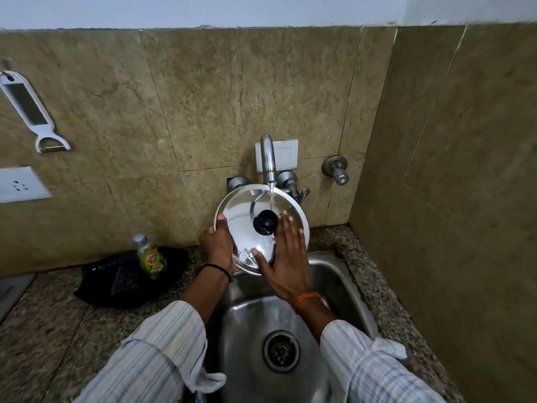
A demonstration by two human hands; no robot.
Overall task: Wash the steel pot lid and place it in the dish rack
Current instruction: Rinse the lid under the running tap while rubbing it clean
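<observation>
The round steel pot lid (241, 210) with a black knob (265, 222) is tilted upright over the steel sink (334, 274), its top side facing me. Water runs from the tap (268, 158) onto the lid near the knob. My left hand (216, 245) grips the lid's left rim, thumb on the front. My right hand (286, 257) lies flat against the lid's right side with its fingers spread and straight. No dish rack is in view.
A green dish soap bottle (151, 257) stands on a black cloth (128, 280) on the granite counter (49, 330) left of the sink. A white peeler (32, 112) hangs on the wall. A side wall (450, 184) closes the right. The drain (281, 351) is below.
</observation>
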